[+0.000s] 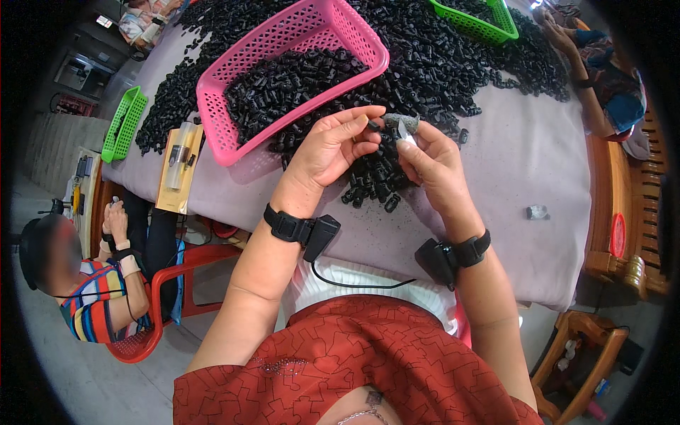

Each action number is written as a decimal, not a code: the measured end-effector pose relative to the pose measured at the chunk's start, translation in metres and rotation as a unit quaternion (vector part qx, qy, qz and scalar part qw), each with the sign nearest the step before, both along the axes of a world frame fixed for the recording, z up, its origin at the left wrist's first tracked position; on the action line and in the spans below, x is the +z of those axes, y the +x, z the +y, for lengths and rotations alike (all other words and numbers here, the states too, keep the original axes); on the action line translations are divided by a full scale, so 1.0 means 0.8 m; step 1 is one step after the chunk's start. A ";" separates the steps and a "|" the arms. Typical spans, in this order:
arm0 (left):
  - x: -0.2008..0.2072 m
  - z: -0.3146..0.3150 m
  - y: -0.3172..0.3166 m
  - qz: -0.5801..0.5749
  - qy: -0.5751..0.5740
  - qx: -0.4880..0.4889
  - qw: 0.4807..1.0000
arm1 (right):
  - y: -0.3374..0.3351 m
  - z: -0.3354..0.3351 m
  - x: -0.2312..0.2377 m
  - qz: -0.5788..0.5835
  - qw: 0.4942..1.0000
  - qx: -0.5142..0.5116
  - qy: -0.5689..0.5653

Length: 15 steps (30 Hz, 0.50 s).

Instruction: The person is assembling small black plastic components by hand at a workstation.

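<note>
the person's left hand [336, 145] made a narrow pinch and held one small black part [374, 125] in its fingertips. the right hand [435, 159] was just beside it, at three o'clock. its thumb and fingers were closed on a small, pale, pointed tool [405, 132]. a grey, speckled thing [402, 120] sat by those fingers too, but i cannot tell what it was or how it was held. the tool's tip was very near the black part, but i cannot tell if they touched.

from the two hands, a little pile of black parts [370, 182] lay at six o'clock on the pale cloth [528, 156]. a pink basket [214, 117] with lots of black parts in it stood tilted at ten o'clock. a big heap of black parts [443, 74] spread out around twelve and one o'clock. a green basket [467, 25] was far off at one o'clock, and a smaller green basket [132, 127] was at nine o'clock. nearer at nine o'clock was a yellow card [172, 195] with a clear tube [182, 156] on it. a small see-through piece [537, 212] lay at four o'clock. a person in a stripy shirt [106, 304] sat at eight o'clock.
</note>
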<state>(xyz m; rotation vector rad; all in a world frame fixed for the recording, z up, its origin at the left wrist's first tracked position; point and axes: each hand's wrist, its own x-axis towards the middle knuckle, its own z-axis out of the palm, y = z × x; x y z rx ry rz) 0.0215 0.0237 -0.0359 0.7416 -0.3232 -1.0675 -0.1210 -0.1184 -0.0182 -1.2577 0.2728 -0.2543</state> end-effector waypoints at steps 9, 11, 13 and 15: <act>-0.003 0.000 0.001 -0.008 -0.007 -0.009 1.000 | 0.001 0.001 0.001 -0.010 1.000 0.016 0.017; -0.002 0.001 0.000 -0.026 0.016 -0.002 1.000 | 0.001 0.001 0.004 -0.012 0.999 0.024 0.018; -0.001 0.000 -0.002 -0.030 0.012 -0.005 0.999 | 0.000 0.002 0.004 -0.014 0.999 0.032 0.019; 0.000 0.000 -0.004 -0.033 0.009 -0.007 0.999 | -0.001 0.001 0.003 -0.022 0.998 0.063 0.021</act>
